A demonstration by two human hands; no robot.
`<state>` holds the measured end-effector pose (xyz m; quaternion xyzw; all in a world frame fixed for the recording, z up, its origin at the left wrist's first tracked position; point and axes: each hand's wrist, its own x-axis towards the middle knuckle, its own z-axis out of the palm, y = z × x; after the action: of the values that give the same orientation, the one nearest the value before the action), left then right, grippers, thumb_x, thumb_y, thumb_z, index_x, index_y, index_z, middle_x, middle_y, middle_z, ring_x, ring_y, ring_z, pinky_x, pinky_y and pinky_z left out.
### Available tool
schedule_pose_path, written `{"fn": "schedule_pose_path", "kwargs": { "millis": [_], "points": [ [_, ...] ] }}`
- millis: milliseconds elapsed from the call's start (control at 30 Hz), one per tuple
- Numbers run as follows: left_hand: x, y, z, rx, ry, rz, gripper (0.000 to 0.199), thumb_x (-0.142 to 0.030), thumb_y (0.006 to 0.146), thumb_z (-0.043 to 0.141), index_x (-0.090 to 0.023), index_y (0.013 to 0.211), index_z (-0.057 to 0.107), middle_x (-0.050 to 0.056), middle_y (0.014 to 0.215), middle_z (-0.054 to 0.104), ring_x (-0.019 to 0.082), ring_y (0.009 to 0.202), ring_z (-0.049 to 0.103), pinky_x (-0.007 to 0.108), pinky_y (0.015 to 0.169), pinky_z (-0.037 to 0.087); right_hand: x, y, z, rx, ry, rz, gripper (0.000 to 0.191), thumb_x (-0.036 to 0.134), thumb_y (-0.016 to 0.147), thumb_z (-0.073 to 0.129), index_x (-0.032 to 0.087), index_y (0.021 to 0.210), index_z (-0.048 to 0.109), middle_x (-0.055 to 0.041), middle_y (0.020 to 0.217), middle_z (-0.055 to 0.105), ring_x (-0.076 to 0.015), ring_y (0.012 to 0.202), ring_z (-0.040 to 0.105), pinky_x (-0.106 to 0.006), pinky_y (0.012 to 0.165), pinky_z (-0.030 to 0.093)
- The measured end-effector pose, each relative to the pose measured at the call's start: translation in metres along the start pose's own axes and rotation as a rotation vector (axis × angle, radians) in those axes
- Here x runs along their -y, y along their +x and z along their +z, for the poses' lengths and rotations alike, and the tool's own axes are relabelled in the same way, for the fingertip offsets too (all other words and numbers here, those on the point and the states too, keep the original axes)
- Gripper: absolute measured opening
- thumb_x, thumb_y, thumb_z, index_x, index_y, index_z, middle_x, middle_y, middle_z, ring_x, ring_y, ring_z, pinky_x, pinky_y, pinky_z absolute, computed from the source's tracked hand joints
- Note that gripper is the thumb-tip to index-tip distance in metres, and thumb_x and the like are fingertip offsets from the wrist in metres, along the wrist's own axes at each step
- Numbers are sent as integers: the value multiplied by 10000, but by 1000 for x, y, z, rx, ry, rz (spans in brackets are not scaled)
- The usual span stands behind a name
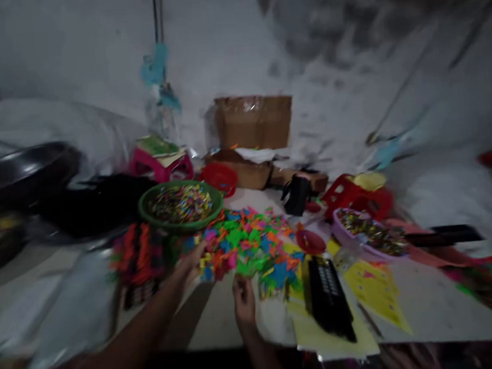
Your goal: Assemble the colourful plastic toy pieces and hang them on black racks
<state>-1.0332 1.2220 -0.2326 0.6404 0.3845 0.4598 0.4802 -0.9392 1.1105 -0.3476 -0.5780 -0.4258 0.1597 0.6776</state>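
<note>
A heap of bright plastic pieces point(249, 235), green, orange, blue and pink, lies spread across the middle of the worktop point(216, 327) in front of the person. The left hand point(191, 262) reaches to the heap's left edge, blurred, so I can't tell whether its fingers are loose or pinching a piece. The right hand point(243, 297) is at the near edge, its fingers looking curled; whether they grasp anything I can't make out. Behind the left hand sits a green basin point(181, 229) full of small mixed bits. Over to the right, a black object point(330, 296) rests on yellow sheets point(375, 293), with a small red dish point(311, 242) just beyond it and a filled lilac basin point(346, 241) farther right. A cardboard box point(256, 123) stands against the wall.
</note>
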Motion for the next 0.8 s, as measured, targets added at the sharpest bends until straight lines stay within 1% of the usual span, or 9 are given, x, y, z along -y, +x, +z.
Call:
{"fn": "schedule_pose_path", "kwargs": {
  "millis": [67,100,133,233,333,433,600,700,800],
  "points": [
    [34,-43,-5,-85,150,-155,243,-338,812,492,-134,920,566,44,763,597,145,662,573,280,588,473,-1,-8,19,17,74,134,406,457,767,469,155,1029,538,-108,943,631,-173,845,596,-290,720,485],
    [47,-61,-3,-124,264,-196,239,-334,784,517,-142,917,567,48,742,600,162,664,577,281,589,464,-3,-12,24,39,77,173,436,457,765,460,146,1066,512,-121,1007,608,-173,890,581,-304,762,471],
    [56,-75,-1,-146,363,-206,269,-318,729,579,-149,938,566,67,802,611,189,737,583,299,645,460,-7,-16,28,41,57,207,452,450,760,456,141,1087,494,-130,1057,584,-174,924,567,-319,792,459],
    [72,-95,8,-118,815,-35,350,-302,709,572,-130,1014,560,159,1064,571,275,947,532,369,791,414,-19,-24,24,86,-63,202,476,393,743,450,122,1133,462,-148,1128,532,-192,1005,522,-365,870,417],
    [77,-96,11,-74,1029,54,343,-302,749,502,-113,1027,569,184,1113,547,306,1004,484,399,845,377,-28,-26,9,123,-199,124,469,308,737,410,106,1157,463,-155,1127,518,-216,1064,481,-398,906,395],
    [80,-93,6,-20,1033,126,416,-341,749,502,-113,1094,548,173,1165,527,304,1036,451,392,889,352,-31,-22,-2,176,-338,9,464,255,734,391,117,1168,480,-149,1160,502,-227,1111,446,-425,953,363],
    [80,-88,-10,98,1019,146,705,-410,670,592,-123,1283,395,134,1377,340,345,1205,304,427,973,284,-27,-13,-3,359,-483,-265,542,235,738,418,134,1270,405,-127,1297,422,-229,1195,378,-420,992,337],
    [71,-77,-25,238,1047,99,812,-416,604,651,-153,1313,354,120,1429,237,359,1267,230,463,1012,231,-30,-8,1,448,-523,-367,574,161,709,410,149,1283,394,-104,1304,429,-227,1205,373,-432,988,340],
    [57,-66,-45,429,1006,92,818,-397,585,678,-130,1296,375,151,1408,270,324,1277,256,418,1035,231,-38,-6,4,438,-544,-377,525,132,708,407,133,1230,461,-114,1233,498,-229,1161,418,-431,969,363]
  ]
}}
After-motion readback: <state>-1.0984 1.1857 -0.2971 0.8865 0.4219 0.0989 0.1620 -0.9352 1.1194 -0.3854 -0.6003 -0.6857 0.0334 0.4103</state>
